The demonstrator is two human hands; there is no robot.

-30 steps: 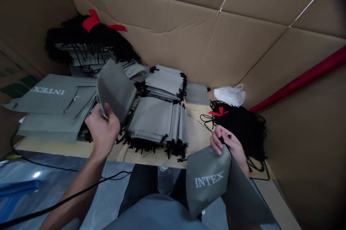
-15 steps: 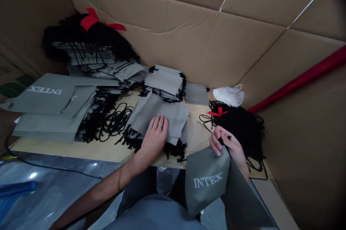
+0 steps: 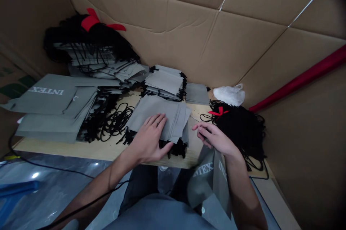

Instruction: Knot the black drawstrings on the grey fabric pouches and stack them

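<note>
My left hand [image 3: 152,136] lies flat on a stack of grey fabric pouches [image 3: 173,115], fingers stretched out and thumb spread to the side. Black drawstring ends poke out along the stack's near edge. To its right, my right hand [image 3: 213,137] is raised with its fingers loosely bent and apart, nothing plainly gripped between them. Just beneath that palm hangs a grey pouch [image 3: 204,183] with white INTEX lettering, blurred by motion and folded, over my lap. Whether it still touches the palm is hidden.
Larger INTEX pouches [image 3: 51,104] are stacked at the left, beside a loose black cord coil [image 3: 117,120]. Smaller pouch stacks [image 3: 164,80] and a white plastic bag [image 3: 229,94] stand along the cardboard wall [image 3: 173,32]. A black cord bundle [image 3: 240,129] sits at the right.
My right hand has moved left, and its pinch on the pouch has loosened; the pouch has dropped lower. My left hand has shifted slightly toward me on the stack, its thumb now spread.
</note>
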